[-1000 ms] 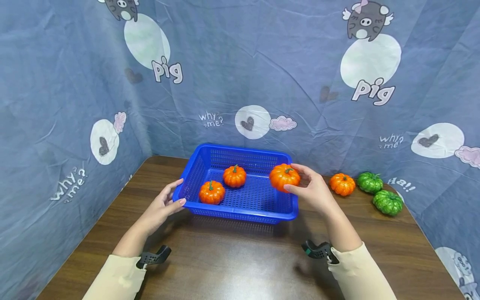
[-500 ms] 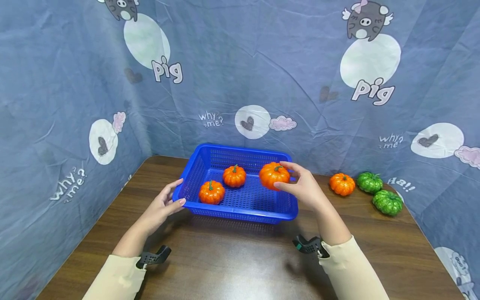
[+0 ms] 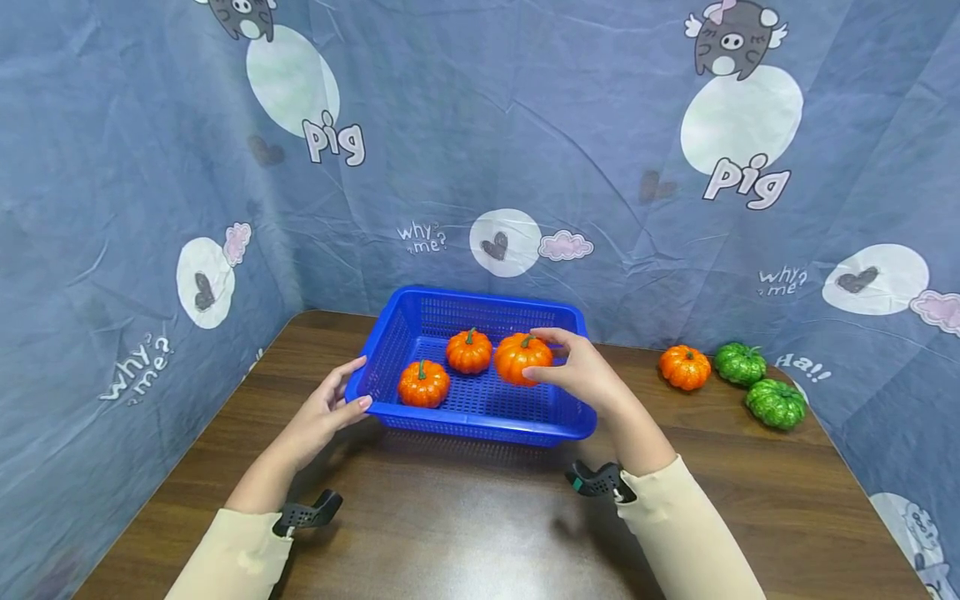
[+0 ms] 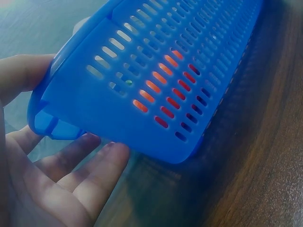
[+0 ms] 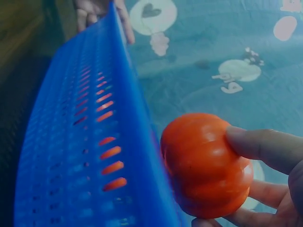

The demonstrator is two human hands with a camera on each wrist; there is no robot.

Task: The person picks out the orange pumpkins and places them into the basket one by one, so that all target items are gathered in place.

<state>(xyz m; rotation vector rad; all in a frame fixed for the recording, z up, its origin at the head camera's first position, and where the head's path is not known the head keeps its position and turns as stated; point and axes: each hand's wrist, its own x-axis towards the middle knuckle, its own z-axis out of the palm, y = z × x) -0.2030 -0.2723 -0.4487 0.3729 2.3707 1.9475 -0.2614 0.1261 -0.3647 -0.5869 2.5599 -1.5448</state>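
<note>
Got a glossy orange ribbed toy pumpkin with a green stem pinched between thumb and fingers of the right hand, held over the inside of a blue rectangular plastic basket with slotted walls; can't tell exactly how high. Well apart from that, the left hand, gripping the rim at the basket's left end. Inside already: a shiny round orange pumpkin near the front and a matching orange one farther back. Off to the right on the brown wood-grain counter: a spare shiny orange pumpkin plus two shiny green ribbed pumpkins. Biggest worry, honestly: a slip, thanks to slick-looking skin and a one-sided pinch. Could also bump the farther-back one, just beside in the head view, by drifting too far left. Might clip the right rim with a wrist dropped too low. And easy on the left grip: possible tipping or sliding from any hard tug.
</note>
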